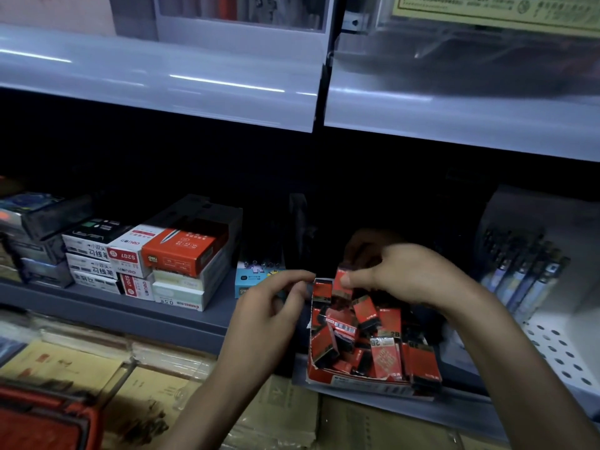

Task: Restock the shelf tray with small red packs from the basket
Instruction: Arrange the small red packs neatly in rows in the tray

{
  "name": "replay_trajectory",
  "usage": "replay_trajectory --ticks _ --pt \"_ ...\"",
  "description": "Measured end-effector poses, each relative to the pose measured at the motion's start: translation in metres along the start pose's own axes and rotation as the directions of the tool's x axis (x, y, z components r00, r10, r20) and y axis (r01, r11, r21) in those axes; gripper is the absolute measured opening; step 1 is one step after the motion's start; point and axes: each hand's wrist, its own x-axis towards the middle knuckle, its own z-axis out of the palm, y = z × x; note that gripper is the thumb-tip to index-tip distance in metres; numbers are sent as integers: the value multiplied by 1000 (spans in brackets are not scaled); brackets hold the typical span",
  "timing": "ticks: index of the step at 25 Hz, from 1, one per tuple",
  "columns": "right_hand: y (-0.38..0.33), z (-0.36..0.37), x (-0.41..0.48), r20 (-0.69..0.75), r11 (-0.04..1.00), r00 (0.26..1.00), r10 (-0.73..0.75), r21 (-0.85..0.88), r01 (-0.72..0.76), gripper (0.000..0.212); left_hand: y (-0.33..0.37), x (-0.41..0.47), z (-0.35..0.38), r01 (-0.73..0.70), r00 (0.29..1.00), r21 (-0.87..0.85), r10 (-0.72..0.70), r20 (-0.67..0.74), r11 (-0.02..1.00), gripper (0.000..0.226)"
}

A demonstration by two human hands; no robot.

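The red basket [42,417] sits at 7 o'clock in my view, well apart from the work. At 9 o'clock, stacked stationery boxes [168,254] fill the shelf. The left hand [272,306] is just left of centre, fingers curled, with the tips close by the tray's far-left corner. I cannot tell whether they pinch the card or only hover beside it.

The shelf tray [357,383] lies at 5 o'clock, heaped with loose packs [386,355] lying every way. The right hand [409,274] is over its far end, thumb and fingers nipped round one small red pack [342,279], held upright.

I'd brace the tray with the left hand, then stand this pack on edge against the far wall rather than drop it on the heap — the pile looks likely to spill over the low front rim. Pens [522,280] stand at 3 o'clock.
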Motion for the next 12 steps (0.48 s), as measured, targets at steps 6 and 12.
replay_trajectory --ticks 6,12 --pt "-15 9 -3 -105 942 986 -130 298 156 15 14 9 -1 58 997 -330 -70 -26 942 9" --pt "-13 16 -5 12 948 1000 11 -319 -6 17 8 12 7 92 977 -358 -153 -145 929 6"
